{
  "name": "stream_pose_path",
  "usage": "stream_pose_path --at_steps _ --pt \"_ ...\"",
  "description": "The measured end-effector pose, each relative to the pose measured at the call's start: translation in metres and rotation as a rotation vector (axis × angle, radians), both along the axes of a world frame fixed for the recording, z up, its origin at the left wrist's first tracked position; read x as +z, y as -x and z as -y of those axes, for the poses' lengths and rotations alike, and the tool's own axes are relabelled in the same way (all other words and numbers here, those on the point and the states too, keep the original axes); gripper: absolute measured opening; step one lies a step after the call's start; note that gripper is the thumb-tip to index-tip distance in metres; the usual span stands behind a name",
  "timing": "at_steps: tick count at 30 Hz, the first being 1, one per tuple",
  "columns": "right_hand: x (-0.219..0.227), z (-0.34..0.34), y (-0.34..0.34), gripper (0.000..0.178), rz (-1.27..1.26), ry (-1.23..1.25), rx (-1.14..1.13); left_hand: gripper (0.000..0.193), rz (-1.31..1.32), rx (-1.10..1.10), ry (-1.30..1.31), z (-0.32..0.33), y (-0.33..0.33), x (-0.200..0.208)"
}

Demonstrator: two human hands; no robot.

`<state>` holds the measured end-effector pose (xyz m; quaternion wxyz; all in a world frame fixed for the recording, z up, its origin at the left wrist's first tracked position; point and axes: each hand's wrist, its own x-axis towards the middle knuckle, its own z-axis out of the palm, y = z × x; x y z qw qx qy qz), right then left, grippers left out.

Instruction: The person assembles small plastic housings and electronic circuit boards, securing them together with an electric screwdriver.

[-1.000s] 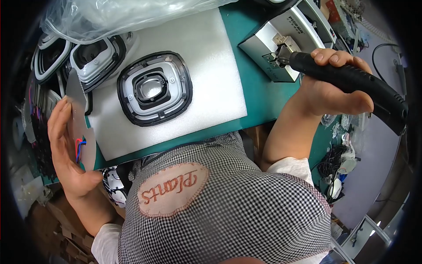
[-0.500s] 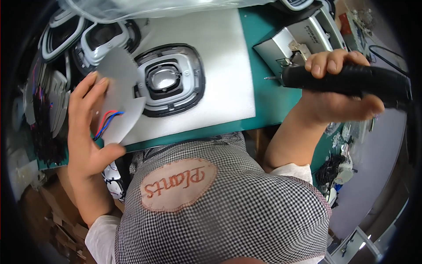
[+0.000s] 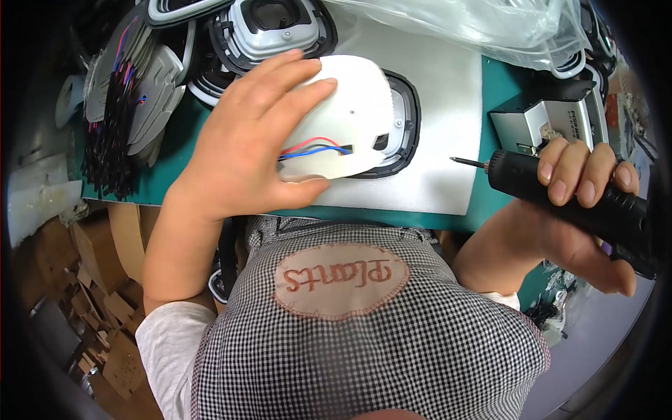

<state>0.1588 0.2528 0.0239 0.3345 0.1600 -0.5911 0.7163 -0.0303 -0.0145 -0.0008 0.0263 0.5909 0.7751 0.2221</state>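
My left hand (image 3: 248,133) grips a thin white plastic panel (image 3: 357,91), fingers along its far side and thumb at its near edge. Red and blue wires (image 3: 315,148) come through a small slot in the panel and run under my hand. Beneath the panel lies a grey-and-black rounded housing (image 3: 408,126), mostly covered, with its right rim showing. Whether the panel sits flush on it, I cannot tell. My right hand (image 3: 577,203) is wrapped around a black electric screwdriver (image 3: 518,172), whose bit (image 3: 467,164) points left above the white foam sheet (image 3: 444,189).
Similar housings (image 3: 273,35) crowd the far left. Several more panels (image 3: 157,98) with bundled black wires (image 3: 108,150) stand at the table's left. A silver metal box (image 3: 553,122) stands at the right, and clear plastic wrap (image 3: 483,31) lies across the back. Cardboard pieces (image 3: 115,364) lie below left.
My left hand has brought the panel over the housing and laid it flatter. My right hand has lowered the screwdriver slightly. The whole view has shifted, with the table appearing further right.
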Motion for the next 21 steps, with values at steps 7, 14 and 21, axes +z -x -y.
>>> stream_pose_path --at_steps 7,14,21 --pt "0.0 0.005 0.018 0.093 0.009 0.046 0.056 0.093 0.045 -0.087 0.018 -0.032 -0.001 -0.007" --pt "-0.002 0.01 0.027 0.092 0.012 0.062 0.084 0.091 0.123 -0.134 0.027 -0.036 0.0 -0.017" --pt "-0.004 0.021 0.043 0.091 -0.037 0.091 0.093 0.092 0.157 -0.114 0.073 -0.035 0.001 -0.013"
